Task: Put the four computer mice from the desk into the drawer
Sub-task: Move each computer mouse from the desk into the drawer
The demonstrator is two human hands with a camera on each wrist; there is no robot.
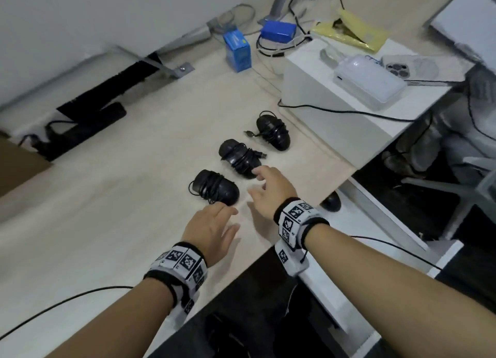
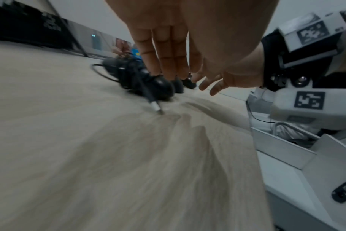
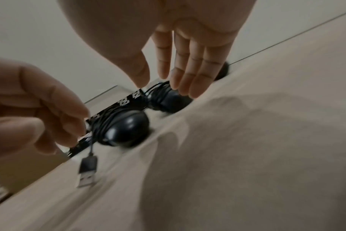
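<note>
Three black computer mice with cables wound round them lie in a diagonal row on the light wooden desk [image 1: 120, 196]: a near mouse [image 1: 216, 187], a middle mouse [image 1: 237, 156] and a far mouse [image 1: 273, 132]. A fourth black mouse [image 1: 330, 201] lies in the open white drawer [image 1: 381, 212] below the desk's right edge. My left hand [image 1: 232, 219] hovers open just before the near mouse [image 2: 158, 87], holding nothing. My right hand [image 1: 255, 182] is open beside the middle mouse [image 3: 168, 100], its fingertips [image 3: 186, 89] close above it.
A white box [image 1: 335, 100] with a clear plastic case on top stands at the back right, close to the far mouse. Blue boxes [image 1: 239, 51], cables and a yellow envelope [image 1: 351, 33] lie further back. A loose USB plug [image 3: 87, 175] trails from the near mouse.
</note>
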